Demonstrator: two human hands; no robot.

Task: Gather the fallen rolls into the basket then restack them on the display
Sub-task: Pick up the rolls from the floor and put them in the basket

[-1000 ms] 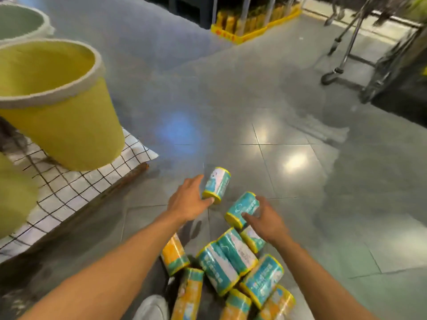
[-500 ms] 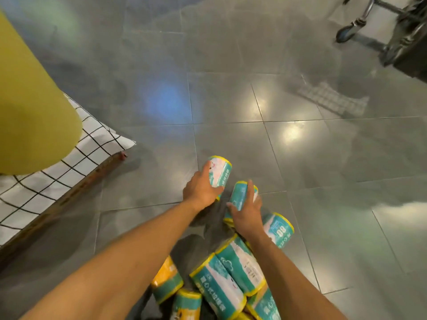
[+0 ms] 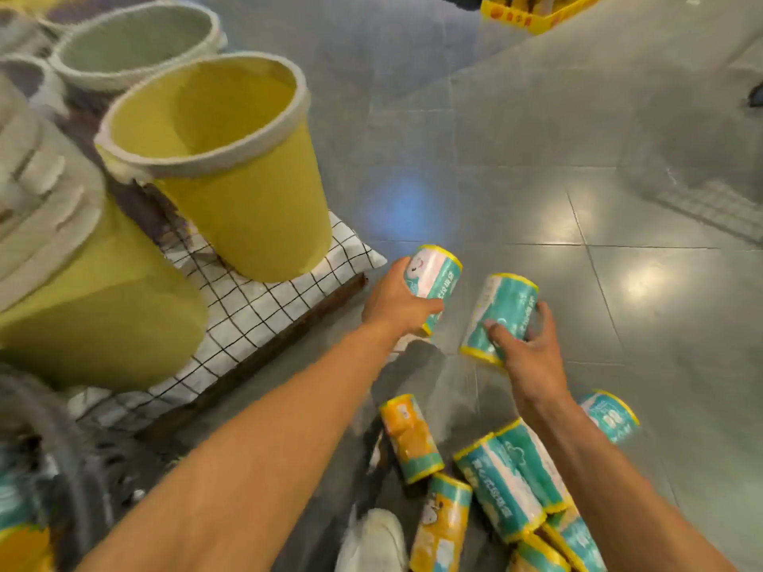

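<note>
Left hand (image 3: 396, 299) is wrapped round one teal roll (image 3: 435, 274). Right hand (image 3: 524, 348) is clamped on a second teal roll (image 3: 501, 311). Both rolls are held just right of the yellow bin (image 3: 247, 225). The remaining rolls (image 3: 499, 497) are heaped below-right of the bin. The right grip looks fingertip-only, though blur limits this. Risk: that roll slips and runs off across the glossy tiles, or the shoe (image 3: 373, 538) scatters the heap.

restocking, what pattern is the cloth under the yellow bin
The cloth is white with a black grid; head view.
</note>
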